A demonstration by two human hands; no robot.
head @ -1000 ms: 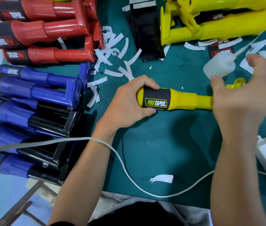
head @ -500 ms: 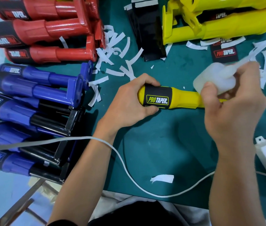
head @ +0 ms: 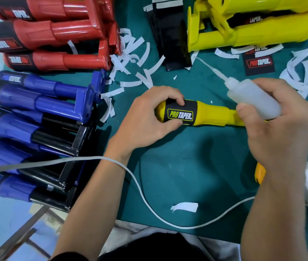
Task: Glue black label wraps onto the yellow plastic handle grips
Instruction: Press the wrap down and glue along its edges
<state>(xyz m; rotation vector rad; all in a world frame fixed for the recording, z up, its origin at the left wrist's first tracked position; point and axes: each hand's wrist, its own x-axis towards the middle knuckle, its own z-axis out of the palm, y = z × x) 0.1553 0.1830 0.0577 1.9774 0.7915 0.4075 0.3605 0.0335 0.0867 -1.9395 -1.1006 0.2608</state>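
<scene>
Since half a second before, my right hand [head: 281,129] had swung the glue bottle [head: 253,98] round so its nozzle pointed toward the upper left; its fingers curled tight around the bottle, right of centre. My left hand [head: 145,117] clasped the butt of the yellow grip [head: 213,114], which lay mid-frame on the green mat [head: 187,166] with its black label wrap [head: 180,114] facing up. The right hand hid the grip's other end. Red grips [head: 55,32] filled the upper left, blue grips [head: 27,110] the left edge, white paper strips [head: 130,59] lay beside them, and a white cable [head: 140,187] crossed my left forearm.
</scene>
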